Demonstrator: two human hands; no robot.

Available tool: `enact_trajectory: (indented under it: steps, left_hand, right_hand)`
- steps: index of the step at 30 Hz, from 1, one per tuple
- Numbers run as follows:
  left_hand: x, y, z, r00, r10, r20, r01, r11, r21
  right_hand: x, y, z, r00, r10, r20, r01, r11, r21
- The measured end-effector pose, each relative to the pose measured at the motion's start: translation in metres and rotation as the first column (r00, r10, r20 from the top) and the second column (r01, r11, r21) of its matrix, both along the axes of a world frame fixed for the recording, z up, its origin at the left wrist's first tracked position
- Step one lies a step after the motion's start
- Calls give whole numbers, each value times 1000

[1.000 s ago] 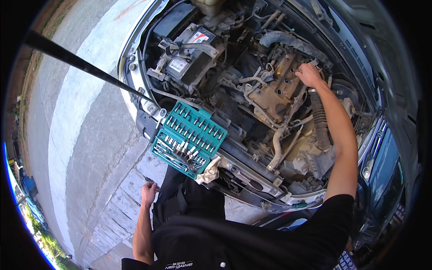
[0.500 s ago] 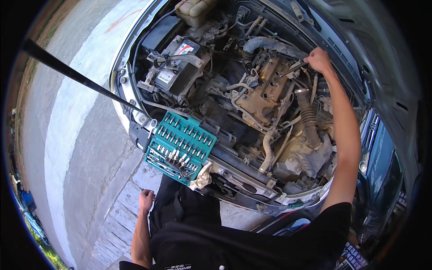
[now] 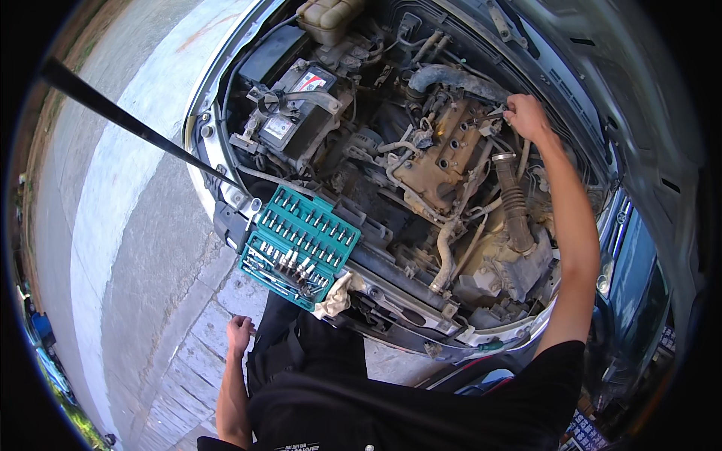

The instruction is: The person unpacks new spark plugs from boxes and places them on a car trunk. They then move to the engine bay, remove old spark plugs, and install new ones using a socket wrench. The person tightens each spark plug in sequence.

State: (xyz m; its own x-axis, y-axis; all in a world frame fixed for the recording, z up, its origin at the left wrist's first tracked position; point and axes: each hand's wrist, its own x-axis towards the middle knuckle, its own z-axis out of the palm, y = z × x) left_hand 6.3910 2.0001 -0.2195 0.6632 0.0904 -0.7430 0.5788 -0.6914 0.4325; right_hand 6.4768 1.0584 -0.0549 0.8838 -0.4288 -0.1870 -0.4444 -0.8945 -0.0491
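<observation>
- One view only, from the head camera, looking down into an open engine bay (image 3: 421, 225) of a car with the person standing at its front edge.
- The right hand (image 3: 528, 118) reaches far across the bay to the back of the engine, beside the rust-brown valve cover (image 3: 440, 154); its fingers are curled closed around a small metal part or tool there, though what exactly it grips is too small to tell.
- The right arm stretches straight over a ribbed black intake hose (image 3: 513, 203), which runs down the right side of the engine.
- The left hand (image 3: 241, 331) hangs low beside the person's black trousers, well apart from the car; its fingers are loosely curled and it holds nothing that can be seen.
- A teal socket set case (image 3: 299, 246) lies open on the front edge of the bay, near the left hand but above it, its rows of sockets and bits showing.
- A pale crumpled rag (image 3: 335, 297) touches the case's lower right corner.
- A car battery (image 3: 295, 120) sits in the left part of the bay, with a cream coolant tank (image 3: 329, 16) further back.
- A dark hood prop rod (image 3: 135, 124) slants from the upper left down to the front of the bay.
- Paved ground (image 3: 135, 263) lies to the left of the car.
</observation>
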Motion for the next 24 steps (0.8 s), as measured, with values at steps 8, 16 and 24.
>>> enact_trajectory:
  steps: [8,16,24]
  left_hand:
    - [-2,2,2,1000,-30,-9,30,999,34]
    - [13,-13,8,1000,-21,3,21,1000,18]
    - [7,-2,24,999,-3,44,1,999,39]
  right_hand:
    - [10,21,11,996,85,-10,-85,996,11]
    - [11,-23,-35,985,-151,89,151,988,0]
    - [23,-18,-113,973,-227,37,226,973,34]
